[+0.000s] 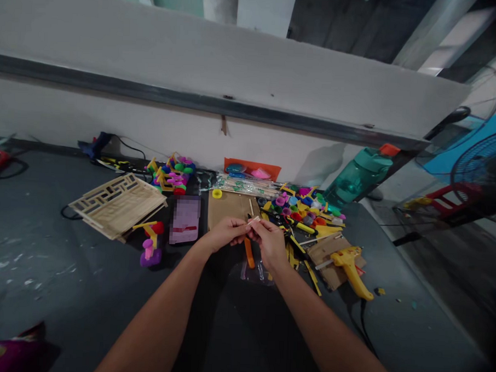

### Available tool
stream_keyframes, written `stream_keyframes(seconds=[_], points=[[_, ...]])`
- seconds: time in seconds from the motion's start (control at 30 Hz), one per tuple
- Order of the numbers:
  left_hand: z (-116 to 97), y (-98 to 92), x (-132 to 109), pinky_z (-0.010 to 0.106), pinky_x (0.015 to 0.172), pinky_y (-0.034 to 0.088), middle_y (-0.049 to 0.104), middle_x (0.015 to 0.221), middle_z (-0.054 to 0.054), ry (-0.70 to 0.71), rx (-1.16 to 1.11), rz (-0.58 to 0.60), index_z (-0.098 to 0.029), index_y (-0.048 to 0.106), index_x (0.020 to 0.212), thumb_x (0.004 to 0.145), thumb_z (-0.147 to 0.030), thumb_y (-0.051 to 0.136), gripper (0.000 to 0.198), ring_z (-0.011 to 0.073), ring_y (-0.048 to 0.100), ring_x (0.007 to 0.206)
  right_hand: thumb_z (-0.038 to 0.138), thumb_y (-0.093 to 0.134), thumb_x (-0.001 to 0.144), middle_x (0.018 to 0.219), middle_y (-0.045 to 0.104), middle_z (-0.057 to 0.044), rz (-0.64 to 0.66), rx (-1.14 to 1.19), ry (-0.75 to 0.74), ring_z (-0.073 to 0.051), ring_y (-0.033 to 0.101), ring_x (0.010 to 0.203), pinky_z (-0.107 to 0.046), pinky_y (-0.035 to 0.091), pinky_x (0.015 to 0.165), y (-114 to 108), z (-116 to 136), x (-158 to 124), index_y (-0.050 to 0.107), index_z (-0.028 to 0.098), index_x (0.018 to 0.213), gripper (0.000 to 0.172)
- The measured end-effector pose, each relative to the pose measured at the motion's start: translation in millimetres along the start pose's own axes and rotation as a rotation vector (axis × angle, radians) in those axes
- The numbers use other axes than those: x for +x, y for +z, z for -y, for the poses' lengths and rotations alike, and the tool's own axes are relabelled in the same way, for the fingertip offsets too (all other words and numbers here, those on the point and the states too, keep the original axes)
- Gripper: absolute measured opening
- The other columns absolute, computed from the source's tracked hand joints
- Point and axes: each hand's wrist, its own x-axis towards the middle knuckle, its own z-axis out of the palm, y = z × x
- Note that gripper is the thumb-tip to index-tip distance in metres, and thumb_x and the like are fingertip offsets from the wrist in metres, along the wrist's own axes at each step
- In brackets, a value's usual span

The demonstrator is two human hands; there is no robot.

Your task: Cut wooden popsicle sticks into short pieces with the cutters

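The fingers [238, 227] of the left hand [223, 234] and the right hand [270, 243] are clenched close together, pinching a thin wooden stick [253, 221] between them; an orange-handled tool [249, 254] lies just below; a sheet of cardboard [226, 207] sits just behind; heaps of coloured plastic caps [296, 207] spread to the right; a yellow glue gun [351, 270] rests farther right; a wooden lattice model [118, 205] lies well left on the dark table [62, 293].

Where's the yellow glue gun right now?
In the head view, the yellow glue gun lies on a cardboard piece, to the right of the person's right hand.
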Motion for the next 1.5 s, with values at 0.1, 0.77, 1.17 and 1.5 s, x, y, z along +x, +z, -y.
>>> stream_keyframes(seconds=[0.1,0.77,1.17,1.5], points=[[-1,-1.1,0,0.018,0.039,0.025,0.045,0.048,-0.004,-0.009,0.033,-0.017,-0.012,0.059,0.067,0.074,-0.047,0.053,0.036,0.0045,0.035,0.04,0.039,0.063,0.066,0.063,0.055,0.0,0.02,-0.002,-0.001,-0.01,0.048,0.057,-0.022,0.042,0.056,0,0,-1,0.065,0.017,0.076,0.024],[2,-30.1,-8,0.018,0.037,0.012,0.034,0.04,-0.007,0.156,-0.237,-0.321,-0.013,0.05,0.058,0.074,-0.039,0.057,0.031,0.0024,0.025,0.035,0.055,0.066,0.056,0.104,0.052,-0.018,0.019,-1.593,-0.272,-0.034,0.047,0.1,-0.045,0.032,0.084,-9,11,-18,0.049,0.013,0.108,0.07],[2,-26.5,-7,0.018,0.037,0.014,0.036,0.041,-0.006,0.12,-0.302,-0.17,-0.012,0.051,0.054,0.072,-0.033,0.059,0.029,0.0023,0.028,0.035,0.022,0.046,0.067,0.093,0.057,-0.011,0.065,-1.153,-0.134,-0.021,0.054,0.085,-0.031,0.04,0.077,-5,36,-9,0.05,0.011,0.103,0.037],[0,-24.5,-10,0.018,0.037,0.012,0.035,0.04,-0.006,0.133,-0.344,-0.104,-0.012,0.05,0.051,0.07,-0.032,0.059,0.03,0.0022,0.025,0.034,0.021,0.044,0.069,0.079,0.058,0.0,0.246,-0.759,-0.048,-0.012,0.051,0.065,-0.022,0.037,0.057,-4,20,-13,0.053,0.019,0.098,0.03]])
